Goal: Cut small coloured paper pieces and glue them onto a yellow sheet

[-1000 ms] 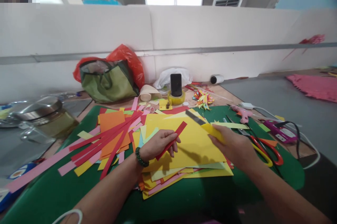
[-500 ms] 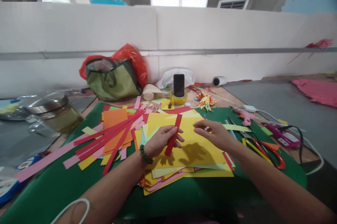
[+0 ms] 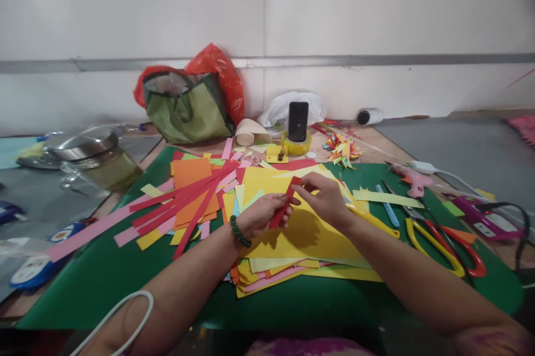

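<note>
red strip (image 3: 285, 204) pinched by both hands: left hand (image 3: 261, 215) at 7 o'clock end, right hand (image 3: 324, 197) at 1 o'clock end; likely folding step, next needs firm crease.

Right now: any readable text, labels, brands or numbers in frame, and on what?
None can be read.
Purple device: white label, print too small and blurred.
Blue and white item at the left edge: round graphic, no legible words.
Phone: screen dark.
Red strip in both hands: blank.
</note>
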A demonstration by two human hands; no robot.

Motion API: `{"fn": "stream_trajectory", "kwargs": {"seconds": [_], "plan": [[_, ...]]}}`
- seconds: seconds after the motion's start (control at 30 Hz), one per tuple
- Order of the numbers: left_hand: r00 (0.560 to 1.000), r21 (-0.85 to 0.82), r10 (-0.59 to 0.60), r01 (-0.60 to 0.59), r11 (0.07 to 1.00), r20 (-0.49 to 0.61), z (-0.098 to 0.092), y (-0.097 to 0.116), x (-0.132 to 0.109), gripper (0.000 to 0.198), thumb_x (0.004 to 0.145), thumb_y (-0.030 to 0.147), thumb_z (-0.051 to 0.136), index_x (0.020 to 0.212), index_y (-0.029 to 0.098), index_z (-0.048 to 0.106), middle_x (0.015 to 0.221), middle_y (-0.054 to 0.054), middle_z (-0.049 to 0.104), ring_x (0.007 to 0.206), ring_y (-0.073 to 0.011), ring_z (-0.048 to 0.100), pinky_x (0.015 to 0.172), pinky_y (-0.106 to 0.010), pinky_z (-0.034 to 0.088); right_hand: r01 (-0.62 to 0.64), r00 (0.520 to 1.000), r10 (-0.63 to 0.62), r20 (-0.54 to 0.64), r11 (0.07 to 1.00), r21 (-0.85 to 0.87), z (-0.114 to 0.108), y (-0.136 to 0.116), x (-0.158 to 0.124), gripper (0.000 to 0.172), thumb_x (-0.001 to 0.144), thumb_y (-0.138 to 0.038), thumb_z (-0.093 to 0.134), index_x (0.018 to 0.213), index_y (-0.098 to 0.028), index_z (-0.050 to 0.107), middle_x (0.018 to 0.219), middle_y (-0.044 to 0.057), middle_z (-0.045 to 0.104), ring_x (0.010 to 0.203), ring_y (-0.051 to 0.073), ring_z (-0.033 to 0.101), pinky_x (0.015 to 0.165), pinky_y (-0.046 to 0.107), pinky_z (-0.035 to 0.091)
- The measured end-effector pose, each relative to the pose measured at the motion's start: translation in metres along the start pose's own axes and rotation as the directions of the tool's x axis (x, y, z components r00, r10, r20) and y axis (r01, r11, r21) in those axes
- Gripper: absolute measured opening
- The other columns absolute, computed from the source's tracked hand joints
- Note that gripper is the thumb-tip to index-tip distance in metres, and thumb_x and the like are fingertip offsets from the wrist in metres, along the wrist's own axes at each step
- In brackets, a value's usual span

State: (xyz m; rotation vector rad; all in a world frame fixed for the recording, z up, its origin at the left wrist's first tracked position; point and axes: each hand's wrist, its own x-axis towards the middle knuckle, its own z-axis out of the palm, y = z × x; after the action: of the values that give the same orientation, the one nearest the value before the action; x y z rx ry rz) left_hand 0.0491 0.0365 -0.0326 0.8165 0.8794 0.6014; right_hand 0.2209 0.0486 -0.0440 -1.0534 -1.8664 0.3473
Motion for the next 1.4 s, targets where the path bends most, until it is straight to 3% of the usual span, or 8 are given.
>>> {"fn": "stream_trajectory", "kwargs": {"seconds": [0.13,0.23,0.43,0.63,0.8,1.03,1.2,1.4], "plan": [[0.997,-0.042,-0.061,0.060,0.997,-0.039,0.005,0.002,-0.003,0.039,0.082,0.054,0.057,0.073,0.016,0.049,0.057,0.005,0.046,0.044,-0.0057,0.041,0.038,-0.016,0.028,0.527,0.846,-0.506,0.169,0.742,-0.414,-0.002,-0.009,-0.007,0.019,0.091,-0.014,0.049,0.082,-0.015,0.065,0.077,0.006,0.066,0.069,0.014,0.055,0.062,0.026,0.040],[0.995,-0.015,-0.092,0.092,0.996,-0.049,0.007,0.003,-0.004,0.040,0.082,0.053,0.054,0.067,0.018,0.044,0.056,0.005,0.044,0.044,-0.0066,0.041,0.036,-0.016,0.027,0.635,0.754,-0.592,0.285,0.545,-0.547,-0.002,-0.018,-0.011,0.022,0.090,-0.011,0.049,0.073,-0.014,0.063,0.067,0.004,0.060,0.061,0.014,0.047,0.055,0.029,0.032],[0.997,-0.008,-0.069,0.070,0.998,0.029,0.002,0.005,-0.005,0.017,0.072,0.029,0.057,0.067,0.016,0.046,0.058,0.003,0.045,0.047,-0.0073,0.044,0.038,-0.016,0.029,0.625,0.759,-0.586,0.285,0.532,-0.571,-0.003,-0.022,-0.012,0.022,0.090,-0.013,0.051,0.071,-0.016,0.062,0.068,0.004,0.061,0.064,0.015,0.044,0.056,0.030,0.031],[0.987,-0.076,-0.088,0.099,0.992,0.131,-0.003,0.007,-0.003,0.038,0.087,0.052,0.042,0.075,0.016,0.050,0.064,-0.001,0.052,0.049,-0.0101,0.049,0.042,-0.020,0.038,0.582,0.788,-0.573,0.225,0.574,-0.576,-0.011,-0.016,-0.008,0.018,0.091,-0.013,0.051,0.080,-0.016,0.065,0.075,0.004,0.065,0.068,0.015,0.048,0.059,0.029,0.034],[0.974,-0.069,-0.149,0.162,0.984,0.170,-0.003,0.006,-0.001,0.050,0.089,0.061,0.037,0.069,0.016,0.047,0.058,0.003,0.045,0.041,-0.0057,0.038,0.036,-0.016,0.025,0.631,0.751,-0.590,0.296,0.512,-0.582,-0.007,-0.016,-0.010,0.022,0.091,-0.014,0.050,0.075,-0.017,0.064,0.070,0.003,0.064,0.063,0.015,0.047,0.056,0.030,0.032],[0.983,-0.117,-0.151,0.163,0.980,0.102,-0.005,0.006,-0.003,0.030,0.096,0.036,0.032,0.081,0.017,0.050,0.067,-0.003,0.057,0.050,-0.0110,0.051,0.050,-0.023,0.044,0.463,0.859,-0.506,0.083,0.696,-0.548,-0.010,-0.001,-0.003,0.019,0.090,-0.015,0.051,0.077,-0.017,0.064,0.074,0.003,0.067,0.070,0.013,0.056,0.061,0.025,0.038],[0.975,-0.093,-0.190,0.201,0.975,0.112,-0.001,0.008,-0.004,0.044,0.091,0.055,0.038,0.073,0.016,0.047,0.060,0.001,0.046,0.042,-0.0051,0.029,0.038,-0.015,0.021,0.581,0.788,-0.564,0.247,0.547,-0.602,-0.010,-0.009,-0.006,0.022,0.091,-0.013,0.050,0.074,-0.018,0.063,0.073,0.003,0.065,0.066,0.014,0.049,0.060,0.029,0.033],[0.981,-0.042,-0.163,0.167,0.985,0.101,0.005,0.009,-0.007,0.043,0.092,0.051,0.037,0.066,0.017,0.042,0.057,0.004,0.037,0.042,-0.0047,0.022,0.039,-0.015,0.018,0.638,0.743,-0.578,0.337,0.459,-0.618,-0.006,-0.014,-0.010,0.027,0.090,-0.009,0.047,0.067,-0.017,0.059,0.068,0.005,0.059,0.067,0.017,0.044,0.056,0.032,0.027]]}}
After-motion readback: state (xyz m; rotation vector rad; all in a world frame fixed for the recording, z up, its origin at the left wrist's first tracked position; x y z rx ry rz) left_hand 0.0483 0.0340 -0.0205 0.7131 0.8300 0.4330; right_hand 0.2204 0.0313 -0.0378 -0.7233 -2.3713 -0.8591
